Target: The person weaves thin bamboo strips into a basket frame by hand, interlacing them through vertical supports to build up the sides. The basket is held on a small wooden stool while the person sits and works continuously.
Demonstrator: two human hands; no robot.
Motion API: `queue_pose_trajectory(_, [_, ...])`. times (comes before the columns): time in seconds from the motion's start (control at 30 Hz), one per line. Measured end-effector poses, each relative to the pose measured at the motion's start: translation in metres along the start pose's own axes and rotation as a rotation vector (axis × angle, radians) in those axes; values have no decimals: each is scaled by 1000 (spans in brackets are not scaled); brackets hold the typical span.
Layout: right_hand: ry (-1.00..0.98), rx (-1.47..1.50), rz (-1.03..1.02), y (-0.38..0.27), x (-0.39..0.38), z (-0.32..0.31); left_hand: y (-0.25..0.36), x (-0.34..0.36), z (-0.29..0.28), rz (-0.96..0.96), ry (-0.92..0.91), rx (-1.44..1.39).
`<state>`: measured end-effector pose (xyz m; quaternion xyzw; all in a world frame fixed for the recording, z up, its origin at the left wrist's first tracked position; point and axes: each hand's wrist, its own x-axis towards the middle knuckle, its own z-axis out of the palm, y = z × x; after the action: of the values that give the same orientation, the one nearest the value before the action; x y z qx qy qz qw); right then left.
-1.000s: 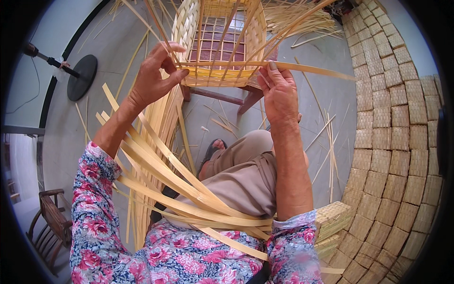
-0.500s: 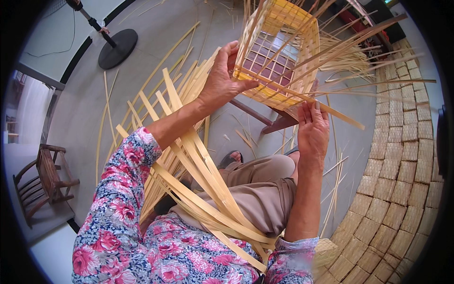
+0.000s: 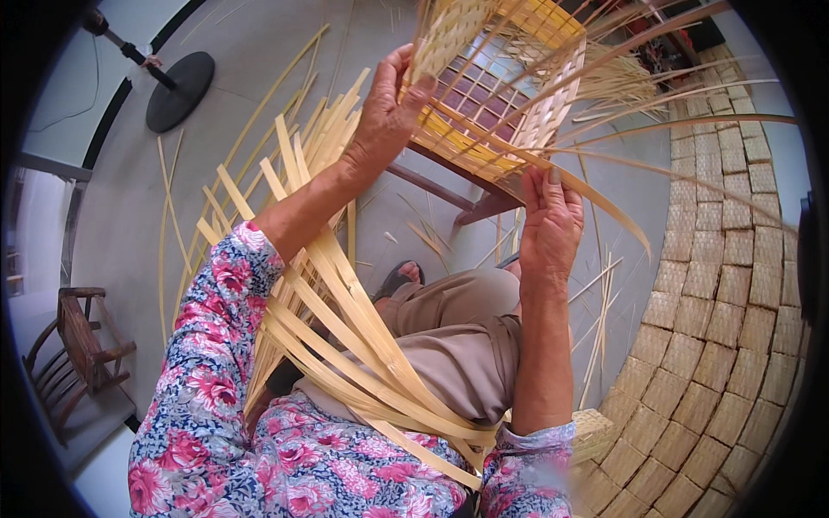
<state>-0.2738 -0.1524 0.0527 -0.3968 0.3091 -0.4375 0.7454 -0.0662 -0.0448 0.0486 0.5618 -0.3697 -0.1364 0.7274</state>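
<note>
1. Nearest the camera: floral sleeves (image 3: 216, 380) rising from the lower edge, a sheaf of flat bamboo strips (image 3: 345, 337) fanned across the lap and over the left forearm.
2. A little further out: tan trousers (image 3: 458, 337), one sandalled foot (image 3: 401, 278) down on the grey floor (image 3: 138, 216).
3. Right hand (image 3: 548, 226) raised, fingers extended and pressed together against the lower edge of the half-woven bamboo basket (image 3: 501, 95), pinching a long thin strip (image 3: 570, 173) that sweeps off to the right. Closed on that strip, by the look of it, though the thumb stays hidden.
4. Left hand (image 3: 384, 121) higher up, wrapped over the basket's near corner, thumb on the rim, clamped firmly.
5. Basket held tilted in the air above the knees, open mouth towards the camera, yellow band round its rim, loose strip ends bristling out to the right.
6. For a good job here, probably: steady grip with the left, strip kept flat and untwisted, pressed tight against the row below before any pull; risk of kinking where it bends at the corner.
7. Beneath the basket: a dark wooden stool (image 3: 449, 186), loose slivers scattered on the floor.
8. Right rim: stacked woven baskets (image 3: 717, 345) in rows.
9. Far left: a wooden chair (image 3: 82, 345), and a black round stand base (image 3: 180, 91) with its pole.
</note>
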Motion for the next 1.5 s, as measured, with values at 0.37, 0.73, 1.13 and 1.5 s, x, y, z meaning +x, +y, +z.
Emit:
queue_pose_trajectory(0.37, [-45, 94, 134, 6, -4, -8, -12, 6, 1, 66, 42, 102])
queue_pose_trajectory(0.73, [-56, 94, 190, 16, 5, -16, -24, -16, -15, -137, 100, 156])
queue_pose_trajectory(1.13, [-88, 26, 259, 21, 11, -17, 21, -37, 9, 426, -324, 436])
queue_pose_trajectory(1.5, [-54, -43, 252, 32, 2, 2, 24, -16, 51, 439, -558, 814])
